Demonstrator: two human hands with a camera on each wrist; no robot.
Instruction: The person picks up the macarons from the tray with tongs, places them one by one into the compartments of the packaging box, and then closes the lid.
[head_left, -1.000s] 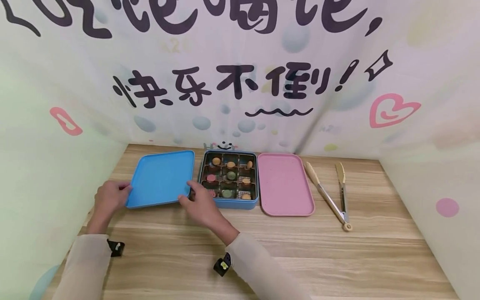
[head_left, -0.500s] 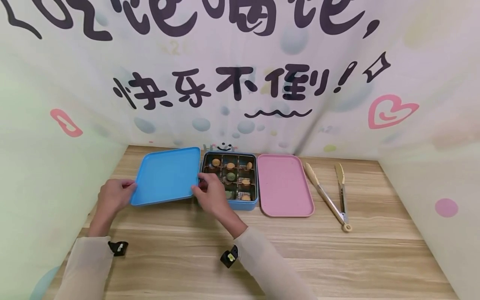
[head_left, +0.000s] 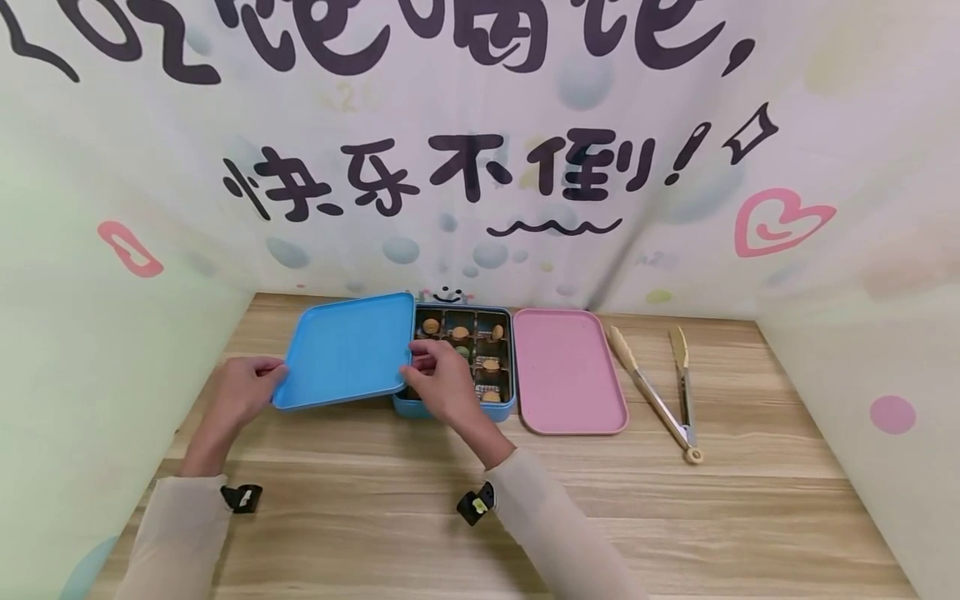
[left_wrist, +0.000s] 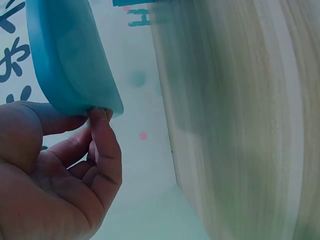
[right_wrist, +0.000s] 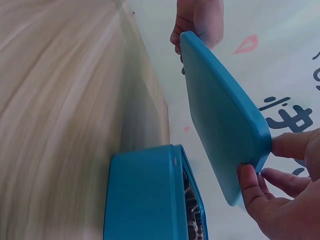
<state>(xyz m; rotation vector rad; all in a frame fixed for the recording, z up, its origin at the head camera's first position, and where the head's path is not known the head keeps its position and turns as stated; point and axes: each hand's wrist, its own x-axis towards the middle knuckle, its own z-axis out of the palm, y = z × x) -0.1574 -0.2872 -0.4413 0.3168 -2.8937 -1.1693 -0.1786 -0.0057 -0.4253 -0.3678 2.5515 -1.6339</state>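
Note:
Both hands hold a blue lid [head_left: 352,346] raised above the table, its rimmed inner side facing up. My left hand [head_left: 246,390] pinches the lid's left front edge between thumb and fingers; the left wrist view shows this pinch on the lid's corner [left_wrist: 75,65]. On the opposite edge, my right hand [head_left: 444,379] grips near the front right corner, over the box. The blue box [head_left: 497,412] holds a dark divided tray with several small cookies [head_left: 460,332] in its compartments. The lid and right hand hide its left part. In the right wrist view the lid [right_wrist: 220,110] is apart from the box [right_wrist: 145,195].
A pink tray [head_left: 572,371] lies right beside the box. Further right, a pair of tongs [head_left: 688,417] with beige tips lies spread on the wooden table [head_left: 360,517]. A printed curtain wall [head_left: 420,100] stands close behind, with side walls left and right.
Both hands have carried the lid to the right. It now overlaps the left part of the box and covers more of the cookies. The tray and tongs stay in place.

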